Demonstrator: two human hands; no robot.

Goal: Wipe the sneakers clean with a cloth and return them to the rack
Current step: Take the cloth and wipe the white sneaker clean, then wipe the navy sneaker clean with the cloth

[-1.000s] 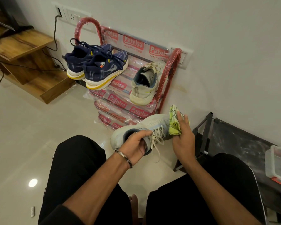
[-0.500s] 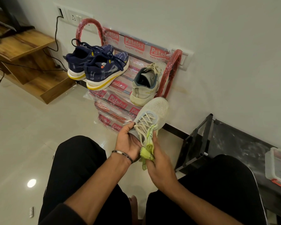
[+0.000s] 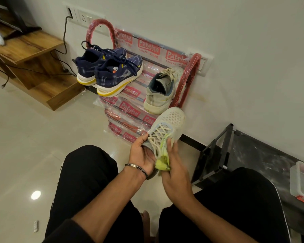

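Left hand point(image 3: 142, 153) gripped the pale grey sneaker point(image 3: 167, 128) at its heel end, fingers curled around it, toe pointing far toward the wall. Right hand point(image 3: 174, 170) pinched the yellow-green cloth point(image 3: 162, 162) against the laces. Sneaker was held above the floor, near the red rack point(image 3: 188, 81). On the rack: matching grey sneaker point(image 3: 161, 92) at right, navy pair point(image 3: 111, 71) at left.
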